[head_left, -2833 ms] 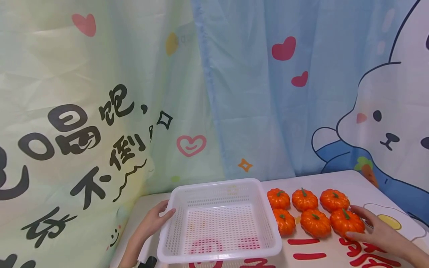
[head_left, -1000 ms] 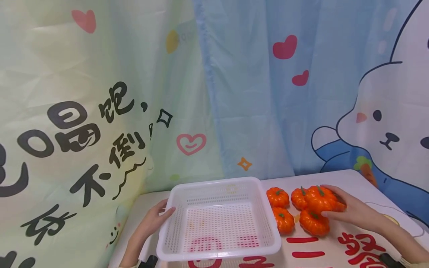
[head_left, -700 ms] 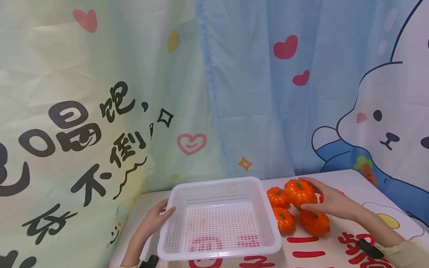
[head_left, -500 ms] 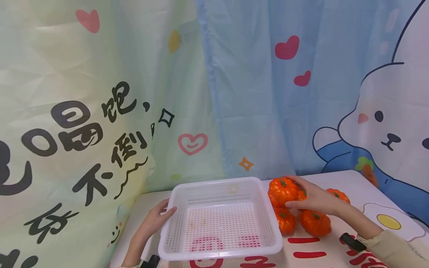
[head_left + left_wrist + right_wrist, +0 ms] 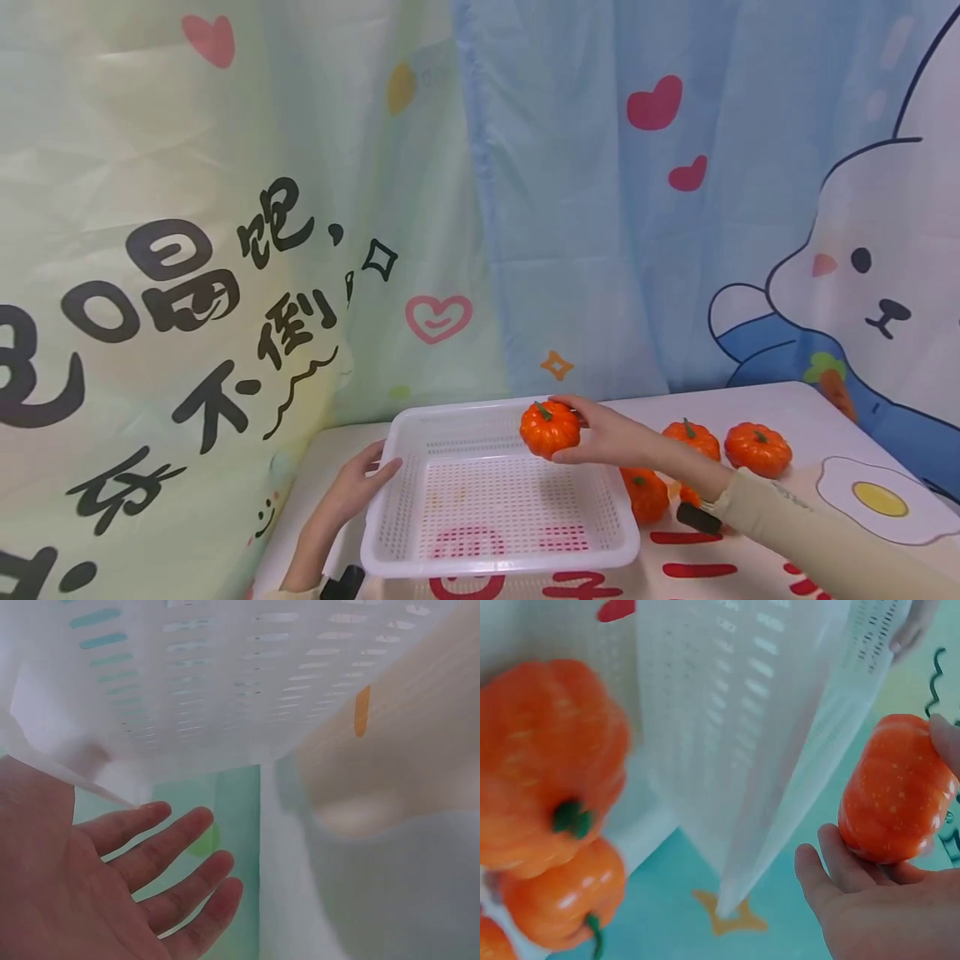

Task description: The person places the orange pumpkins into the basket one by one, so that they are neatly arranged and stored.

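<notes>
Pumpkin (image 5: 550, 429), orange with a green stem, is grasped in our right hand (image 5: 600, 435), thumb on the near side, fingers on the far side. We hold it raised; in the head view it overlaps the far right part of the white basket (image 5: 498, 569). Our left hand (image 5: 362, 485) lies at the basket's left edge, fingers extended outside the wall, not clenched. Further pumpkins (image 5: 757, 450) sit on the table (image 5: 795, 404) beyond the basket's right edge, some partly hidden by our right arm (image 5: 690, 467).
</notes>
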`<state>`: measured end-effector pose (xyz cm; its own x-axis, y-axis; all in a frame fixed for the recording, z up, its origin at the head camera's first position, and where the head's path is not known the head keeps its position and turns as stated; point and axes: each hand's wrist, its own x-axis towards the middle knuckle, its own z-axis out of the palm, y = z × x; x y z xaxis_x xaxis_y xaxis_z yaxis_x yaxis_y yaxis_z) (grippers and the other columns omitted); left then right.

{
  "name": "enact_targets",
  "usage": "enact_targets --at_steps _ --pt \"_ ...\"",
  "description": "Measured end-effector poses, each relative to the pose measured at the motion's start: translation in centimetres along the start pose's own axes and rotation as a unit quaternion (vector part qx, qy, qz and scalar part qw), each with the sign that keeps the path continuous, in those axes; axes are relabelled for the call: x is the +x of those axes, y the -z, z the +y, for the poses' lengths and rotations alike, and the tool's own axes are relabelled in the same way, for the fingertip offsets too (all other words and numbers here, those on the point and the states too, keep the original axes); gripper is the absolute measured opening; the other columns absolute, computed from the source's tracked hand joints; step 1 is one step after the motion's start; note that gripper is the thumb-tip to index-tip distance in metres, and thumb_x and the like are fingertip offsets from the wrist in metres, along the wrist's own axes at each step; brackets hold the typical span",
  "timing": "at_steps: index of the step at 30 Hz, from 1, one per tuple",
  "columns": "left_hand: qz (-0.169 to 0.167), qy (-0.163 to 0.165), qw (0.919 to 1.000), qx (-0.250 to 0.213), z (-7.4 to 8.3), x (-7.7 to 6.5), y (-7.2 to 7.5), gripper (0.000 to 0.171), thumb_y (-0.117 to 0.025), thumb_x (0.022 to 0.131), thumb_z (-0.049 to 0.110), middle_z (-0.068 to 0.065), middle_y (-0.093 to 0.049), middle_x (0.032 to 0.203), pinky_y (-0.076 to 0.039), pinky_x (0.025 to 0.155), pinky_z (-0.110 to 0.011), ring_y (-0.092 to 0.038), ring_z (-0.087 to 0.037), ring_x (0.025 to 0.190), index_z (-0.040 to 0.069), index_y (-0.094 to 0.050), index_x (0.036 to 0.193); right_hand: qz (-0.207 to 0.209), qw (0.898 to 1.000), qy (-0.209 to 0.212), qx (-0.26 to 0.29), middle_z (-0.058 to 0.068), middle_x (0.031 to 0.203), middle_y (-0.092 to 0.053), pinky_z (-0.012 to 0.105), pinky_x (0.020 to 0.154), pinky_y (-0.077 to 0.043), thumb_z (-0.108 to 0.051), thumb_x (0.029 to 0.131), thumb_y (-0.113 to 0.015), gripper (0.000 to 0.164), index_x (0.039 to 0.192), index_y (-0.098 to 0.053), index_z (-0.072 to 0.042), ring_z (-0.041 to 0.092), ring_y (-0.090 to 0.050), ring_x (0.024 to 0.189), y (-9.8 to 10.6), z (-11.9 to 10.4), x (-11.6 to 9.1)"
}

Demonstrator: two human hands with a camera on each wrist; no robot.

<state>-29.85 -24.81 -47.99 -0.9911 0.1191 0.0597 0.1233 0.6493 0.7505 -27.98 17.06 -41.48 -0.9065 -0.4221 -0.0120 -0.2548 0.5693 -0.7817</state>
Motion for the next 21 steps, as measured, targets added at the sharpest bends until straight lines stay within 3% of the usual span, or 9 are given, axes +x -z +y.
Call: enact_targets --at_steps 5,9,21 --pt "0.007 -0.009 0.9999 -0.006 -0.1 0.0 -0.2 0.053 -0.067 0.096 0.034 -0.019 -0.064 0.132 -0.056 0.092 -0.054 -0.06 -0.041 0.12 0.008 -0.055 0.141 -0.009 0.999 0.03 -0.016 0.015 0.145 -0.052 0.05 0.097 -0.056 -0.033 0.083 -0.082 0.088 0.152 -0.036 -0.005 0.031 -0.055 0.125 -2.2 -1.0 2.9" --pt "0.012 -0.01 0.9998 -0.01 -0.1 0.0 -0.3 0.053 -0.066 0.097 0.035 -0.019 -0.064 0.132 -0.056 0.093 -0.054 -0.06 -0.042 0.12 0.008 -0.055 0.141 -0.023 0.999 0.03 -0.038 0.012 0.142 -0.055 0.046 0.096 -0.057 -0.032 0.082 -0.082 0.086 0.151 -0.038 -0.004 0.027 -0.058 0.121 -3.8 -1.8 4.9" --pt "0.009 -0.005 0.9999 -0.012 -0.3 0.0 -0.4 0.054 -0.066 0.096 0.035 -0.02 -0.062 0.135 -0.056 0.091 -0.056 -0.06 -0.043 0.121 0.009 -0.055 0.142 -0.047 0.998 0.03 -0.02 0.008 0.132 -0.059 0.042 0.094 -0.058 -0.023 0.081 -0.084 0.077 0.144 -0.043 -0.004 0.023 -0.06 0.114 -6.8 -3.9 8.3"
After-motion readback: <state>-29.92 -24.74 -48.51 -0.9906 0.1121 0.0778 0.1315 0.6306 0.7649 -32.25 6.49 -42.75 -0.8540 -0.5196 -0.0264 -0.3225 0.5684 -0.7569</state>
